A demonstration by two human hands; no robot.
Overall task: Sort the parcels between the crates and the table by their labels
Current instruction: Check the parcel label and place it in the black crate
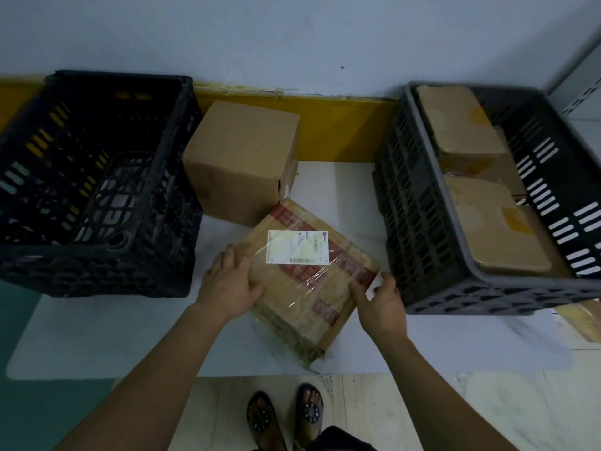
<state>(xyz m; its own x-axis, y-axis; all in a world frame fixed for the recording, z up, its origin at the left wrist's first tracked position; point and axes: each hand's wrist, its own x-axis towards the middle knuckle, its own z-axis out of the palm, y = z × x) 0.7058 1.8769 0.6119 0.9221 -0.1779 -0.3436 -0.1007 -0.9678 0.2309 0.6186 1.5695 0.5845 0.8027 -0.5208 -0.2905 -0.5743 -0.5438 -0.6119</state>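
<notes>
Both forearms reach forward over the table (97, 336) to the taped parcel (312, 281), which lies skewed at the near edge. The left hand (232, 283) holds its left edge, fingers curled on top. The right hand (380, 299) pinches its right corner, the grip closed there, with a small white tag; its print is too blurred to read. Beyond the parcel stands a plain box (242, 161). Left of it is a black crate (94, 183), its inside too dark to read. Right of it a grey crate (487, 203) holds wrapped parcels (461, 125), cut off by the frame.

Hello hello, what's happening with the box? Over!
Both hands gripping labelled parcel on table: left hand, right hand. Plain box touching behind.
</notes>
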